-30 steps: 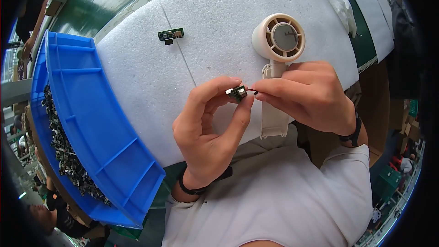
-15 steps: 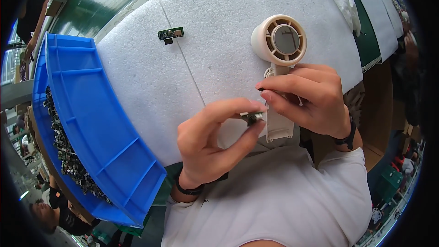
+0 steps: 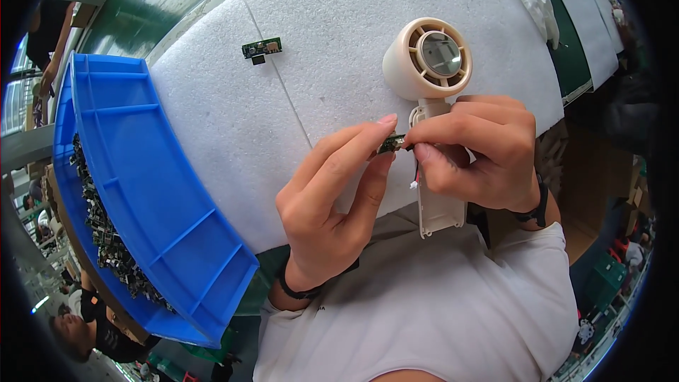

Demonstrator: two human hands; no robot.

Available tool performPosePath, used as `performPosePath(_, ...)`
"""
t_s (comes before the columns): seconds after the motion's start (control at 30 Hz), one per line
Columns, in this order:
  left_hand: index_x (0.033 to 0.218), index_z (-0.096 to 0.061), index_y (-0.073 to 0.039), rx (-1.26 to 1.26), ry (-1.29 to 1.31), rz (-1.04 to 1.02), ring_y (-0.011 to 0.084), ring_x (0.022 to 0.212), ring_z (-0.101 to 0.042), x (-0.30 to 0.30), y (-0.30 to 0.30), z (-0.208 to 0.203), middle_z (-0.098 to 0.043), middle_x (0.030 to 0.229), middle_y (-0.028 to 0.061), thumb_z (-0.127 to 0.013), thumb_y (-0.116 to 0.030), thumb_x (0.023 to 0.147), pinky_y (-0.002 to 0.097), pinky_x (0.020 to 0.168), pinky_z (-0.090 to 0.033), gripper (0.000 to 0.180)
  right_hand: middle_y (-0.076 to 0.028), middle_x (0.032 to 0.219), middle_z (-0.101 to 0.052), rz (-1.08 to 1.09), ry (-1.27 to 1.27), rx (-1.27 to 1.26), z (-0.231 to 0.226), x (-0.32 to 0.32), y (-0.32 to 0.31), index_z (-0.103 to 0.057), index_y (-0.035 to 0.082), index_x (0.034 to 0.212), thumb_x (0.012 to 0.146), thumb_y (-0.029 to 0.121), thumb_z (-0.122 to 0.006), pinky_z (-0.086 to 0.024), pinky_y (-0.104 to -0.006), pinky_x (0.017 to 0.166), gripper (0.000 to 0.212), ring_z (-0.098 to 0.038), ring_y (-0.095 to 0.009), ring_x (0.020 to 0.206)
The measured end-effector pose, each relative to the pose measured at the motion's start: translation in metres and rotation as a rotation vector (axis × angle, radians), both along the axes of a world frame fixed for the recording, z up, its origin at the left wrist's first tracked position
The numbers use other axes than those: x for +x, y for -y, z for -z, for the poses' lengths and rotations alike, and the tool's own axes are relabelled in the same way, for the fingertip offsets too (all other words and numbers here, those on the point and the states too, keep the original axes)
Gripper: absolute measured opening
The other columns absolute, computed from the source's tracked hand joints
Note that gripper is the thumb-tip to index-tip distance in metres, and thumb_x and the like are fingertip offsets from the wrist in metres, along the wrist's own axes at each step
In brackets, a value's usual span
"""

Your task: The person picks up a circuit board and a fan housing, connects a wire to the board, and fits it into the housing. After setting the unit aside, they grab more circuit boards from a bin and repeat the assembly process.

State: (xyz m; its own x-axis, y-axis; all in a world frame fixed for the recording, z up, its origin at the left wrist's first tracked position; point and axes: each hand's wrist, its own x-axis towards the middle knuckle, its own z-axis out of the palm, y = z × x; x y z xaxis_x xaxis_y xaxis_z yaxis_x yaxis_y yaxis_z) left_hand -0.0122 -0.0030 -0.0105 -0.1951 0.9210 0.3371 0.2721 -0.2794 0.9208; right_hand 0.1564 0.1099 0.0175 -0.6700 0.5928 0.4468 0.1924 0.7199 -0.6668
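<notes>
My left hand (image 3: 332, 194) pinches a small green circuit board (image 3: 389, 145) between its thumb and fingertips. Right against the board's edge, my right hand (image 3: 481, 152) closes thumb and forefinger on a small black plug, mostly hidden by the fingers. Thin red and black wires with a white connector (image 3: 414, 184) dangle below those fingertips. Behind the right hand lies a cream handheld fan (image 3: 403, 67), its round head pointing away from me. Its opened handle (image 3: 440, 218) extends toward my body, partly covered by that hand.
Another green circuit board (image 3: 262, 49) lies on the white foam sheet (image 3: 339, 35). At left stands a blue plastic bin (image 3: 152, 170) beside a heap of circuit boards (image 3: 117, 240). A white bag (image 3: 534, 3) rests at the far right edge. Other people are in the background.
Both hands have come together, bringing the circuit board up against the black plug. The wires and white connector have come into sight. The fan has shifted slightly, its handle end swinging right and nearer.
</notes>
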Motion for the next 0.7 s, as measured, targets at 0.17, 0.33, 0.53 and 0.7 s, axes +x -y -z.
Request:
performPosePath(0.17,0.12,-0.069,0.003,0.034,0.039,-0.058,0.0228,0.092,-0.071,0.0052,-0.003,-0.0003,-0.071,0.107,0.0184,-0.068,0.017,0.081,0.0302,0.081,-0.056,0.041,0.001,0.055,-0.053,0.007,-0.008,-0.006,0.001,0.0002,0.0013,-0.072,0.01,0.08,0.07,0.003,-0.075,-0.037,-0.0275,0.043,0.012,-0.048,-0.013,0.045)
performPosePath(0.33,0.12,-0.069,0.004,-0.02,0.154,-0.069,0.0238,0.093,-0.072,0.0072,-0.0002,-0.0013,-0.072,0.108,0.0189,-0.068,0.017,0.082,0.0305,0.081,-0.056,0.04,0.001,0.055,-0.053,0.009,0.009,-0.012,-0.0007,0.0005,0.0018,-0.072,0.01,0.081,0.07,0.003,-0.075,-0.037,-0.0278,0.043,0.013,-0.048,-0.014,0.045)
performPosePath(0.53,0.118,-0.07,0.004,0.029,0.106,-0.069,0.023,0.095,-0.072,0.0049,-0.0022,0.0006,-0.072,0.109,0.0193,-0.068,0.017,0.082,0.0305,0.082,-0.057,0.038,0.0,0.054,-0.052,-0.015,-0.001,0.013,0.0018,-0.0012,0.0016,-0.073,0.009,0.082,0.069,0.002,-0.075,-0.036,-0.0271,0.043,0.015,-0.048,-0.013,0.045)
performPosePath(0.7,0.121,-0.065,0.01,0.04,0.013,0.013,0.0286,0.11,-0.067,-0.0014,0.0019,0.0,-0.067,0.119,0.0247,-0.061,0.016,0.09,0.0359,0.094,-0.055,0.032,0.0,0.054,-0.053,-0.055,0.011,0.028,0.0002,0.0025,-0.0007,-0.074,0.007,0.084,0.066,0.001,-0.076,-0.035,-0.0258,0.043,0.019,-0.048,-0.011,0.044)
